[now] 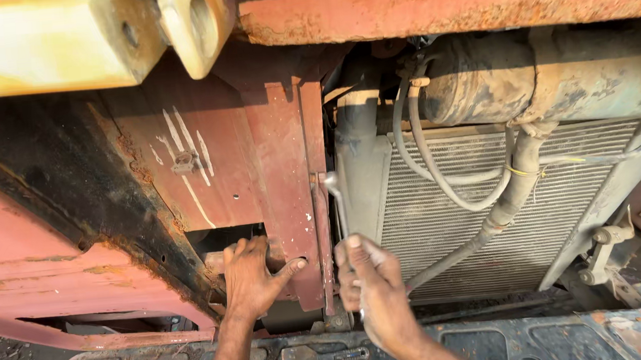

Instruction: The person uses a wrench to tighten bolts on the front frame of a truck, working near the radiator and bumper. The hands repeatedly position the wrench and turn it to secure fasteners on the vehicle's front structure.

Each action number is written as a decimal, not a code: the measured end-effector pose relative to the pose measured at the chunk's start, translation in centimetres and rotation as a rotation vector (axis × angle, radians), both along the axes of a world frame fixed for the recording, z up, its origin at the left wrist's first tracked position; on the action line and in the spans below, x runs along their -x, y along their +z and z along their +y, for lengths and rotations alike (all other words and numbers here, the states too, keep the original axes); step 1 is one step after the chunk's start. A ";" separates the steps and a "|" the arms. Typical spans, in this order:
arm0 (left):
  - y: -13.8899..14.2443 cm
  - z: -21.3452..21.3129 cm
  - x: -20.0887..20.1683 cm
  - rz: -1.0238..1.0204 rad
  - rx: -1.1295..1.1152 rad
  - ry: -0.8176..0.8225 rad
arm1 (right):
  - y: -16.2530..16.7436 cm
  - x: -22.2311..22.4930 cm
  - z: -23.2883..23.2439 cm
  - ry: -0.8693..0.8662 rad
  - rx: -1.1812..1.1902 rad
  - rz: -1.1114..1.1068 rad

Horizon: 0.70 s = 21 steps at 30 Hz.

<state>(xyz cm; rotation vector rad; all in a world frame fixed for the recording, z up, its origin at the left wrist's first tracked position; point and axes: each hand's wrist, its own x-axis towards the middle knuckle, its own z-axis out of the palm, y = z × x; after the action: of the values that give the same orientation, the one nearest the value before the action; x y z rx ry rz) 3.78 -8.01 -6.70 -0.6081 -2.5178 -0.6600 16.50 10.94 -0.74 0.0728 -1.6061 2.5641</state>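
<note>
My right hand [371,286] is closed around the lower shaft of a long metal wrench [337,201], which stands upright along the edge between a rusty red frame panel [274,168] and a dusty finned radiator [529,217]. The wrench head sits high against the red bracket's edge. My left hand [252,277] lies flat on the red panel just left of the wrench, fingers spread, thumb pointing toward the bracket.
Grey hoses [443,185] loop across the radiator below a dirty cylindrical tank [549,78]. A yellow beam [43,42] with a holed lug runs along the top left. A dark metal step plate [501,345] lies along the bottom, with a tool lying on it.
</note>
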 end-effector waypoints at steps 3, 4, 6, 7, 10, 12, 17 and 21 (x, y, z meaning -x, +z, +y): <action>-0.3 -0.1 0.3 0.054 -0.003 -0.023 | 0.1 1.3 1.2 -0.016 0.073 -0.062; -0.3 -0.1 0.4 0.027 -0.003 -0.017 | 0.4 1.7 1.6 0.016 0.100 -0.149; -0.3 -0.1 0.4 -0.021 0.003 -0.006 | 0.8 2.1 2.0 0.079 0.141 -0.238; -0.4 0.0 0.4 0.004 0.005 -0.015 | 1.0 2.2 2.2 0.108 0.152 -0.235; -0.3 0.1 0.3 0.003 0.029 -0.013 | 0.7 2.4 2.5 0.141 0.141 -0.185; -0.2 0.2 0.3 -0.110 0.073 0.035 | -0.2 2.8 2.7 0.111 0.083 -0.150; -0.4 0.3 0.2 -0.066 0.070 0.021 | -3.3 5.4 3.5 0.019 -0.087 -0.057; -0.3 0.3 0.0 -0.022 0.045 -0.002 | -5.5 8.8 4.6 -0.007 -0.244 0.079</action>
<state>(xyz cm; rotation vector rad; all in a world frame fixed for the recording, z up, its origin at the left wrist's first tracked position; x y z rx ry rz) 3.73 -7.75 -7.04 -0.6225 -2.5586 -0.6161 7.72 15.53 -6.23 0.1868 -1.8745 2.3155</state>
